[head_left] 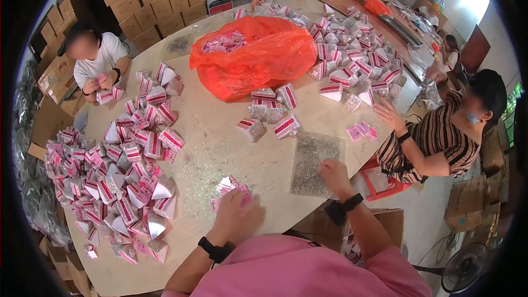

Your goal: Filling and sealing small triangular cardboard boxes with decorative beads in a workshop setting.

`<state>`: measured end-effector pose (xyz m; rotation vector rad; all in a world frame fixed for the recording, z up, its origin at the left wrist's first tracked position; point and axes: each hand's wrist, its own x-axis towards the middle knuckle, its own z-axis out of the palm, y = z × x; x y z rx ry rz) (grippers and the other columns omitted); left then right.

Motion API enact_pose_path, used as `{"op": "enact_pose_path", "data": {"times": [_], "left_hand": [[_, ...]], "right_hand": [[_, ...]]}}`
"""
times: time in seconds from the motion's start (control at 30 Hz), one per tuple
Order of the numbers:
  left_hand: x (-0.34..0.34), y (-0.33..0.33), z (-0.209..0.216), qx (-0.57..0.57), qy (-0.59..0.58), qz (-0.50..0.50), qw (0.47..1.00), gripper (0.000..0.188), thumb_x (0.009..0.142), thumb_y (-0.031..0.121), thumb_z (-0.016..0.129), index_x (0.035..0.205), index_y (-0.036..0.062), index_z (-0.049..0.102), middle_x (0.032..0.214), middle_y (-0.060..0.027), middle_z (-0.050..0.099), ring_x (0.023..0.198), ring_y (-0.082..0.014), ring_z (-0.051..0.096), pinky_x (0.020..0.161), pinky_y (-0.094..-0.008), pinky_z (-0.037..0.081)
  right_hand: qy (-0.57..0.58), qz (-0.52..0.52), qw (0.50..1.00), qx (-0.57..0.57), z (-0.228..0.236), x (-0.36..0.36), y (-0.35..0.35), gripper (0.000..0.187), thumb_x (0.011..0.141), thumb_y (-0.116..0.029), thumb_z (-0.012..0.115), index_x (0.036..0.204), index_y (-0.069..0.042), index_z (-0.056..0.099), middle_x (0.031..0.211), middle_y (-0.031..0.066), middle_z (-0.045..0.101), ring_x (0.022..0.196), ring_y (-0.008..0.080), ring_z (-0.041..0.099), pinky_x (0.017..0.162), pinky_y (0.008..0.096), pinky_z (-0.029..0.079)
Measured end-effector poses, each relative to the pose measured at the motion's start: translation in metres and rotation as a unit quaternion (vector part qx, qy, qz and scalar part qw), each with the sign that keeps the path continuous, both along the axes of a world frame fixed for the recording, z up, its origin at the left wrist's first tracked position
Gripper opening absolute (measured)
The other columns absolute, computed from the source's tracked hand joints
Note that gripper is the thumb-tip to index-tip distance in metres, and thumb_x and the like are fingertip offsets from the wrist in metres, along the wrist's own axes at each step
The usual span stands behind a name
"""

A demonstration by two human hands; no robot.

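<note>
My left hand [239, 215] is over a few small pink-and-white cards [226, 185] on the table, its fingers smeared by motion, so I cannot tell whether it grips one. My right hand [334, 178] is closed above the right side of a flat square tray [316, 160] strewn with small silvery glittery bits. Whatever is between those fingers is hidden. Beyond the tray lies a small group of clear wedge-shaped packets [275, 111] with pink-and-white card tops.
A large heap of similar packets [118, 181] covers the table's left side. An open red plastic bag [247, 74] stands mid-table, beside another heap [357, 55]. Co-workers sit left [102, 58] and right [440, 126]; another's hands show at the far edge. Cartons [148, 0] are stacked behind.
</note>
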<state>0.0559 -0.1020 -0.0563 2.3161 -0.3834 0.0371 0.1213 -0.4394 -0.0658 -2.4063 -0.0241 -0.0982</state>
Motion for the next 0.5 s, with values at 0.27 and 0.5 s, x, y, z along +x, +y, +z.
{"op": "enact_pose_path", "data": {"times": [0.27, 0.5], "left_hand": [[0.031, -0.037, 0.038, -0.113, 0.161, -0.064, 0.978, 0.041, 0.082, 0.014, 0.063, 0.119, 0.0019, 0.052, 0.112, -0.0145, 0.058, 0.100, -0.0236, 0.058, 0.083, -0.0330, 0.048], [0.035, -0.093, 0.073, -0.274, 0.218, -0.031, 0.936, 0.030, 0.086, 0.017, 0.061, 0.111, 0.0011, 0.056, 0.097, -0.0079, 0.061, 0.084, -0.0154, 0.059, 0.073, -0.0274, 0.048]], "right_hand": [[0.158, -0.087, 0.902, 0.392, 0.044, -0.006, 0.012, 0.007, 0.081, -0.007, 0.060, 0.082, 0.000, 0.060, 0.067, 0.0033, 0.058, 0.059, 0.0093, 0.055, 0.052, 0.0227, 0.043], [0.182, 0.013, 0.905, 0.385, 0.073, -0.024, 0.047, 0.006, 0.082, -0.008, 0.060, 0.083, -0.002, 0.060, 0.068, 0.0002, 0.057, 0.060, 0.0066, 0.052, 0.054, 0.0222, 0.042]]}}
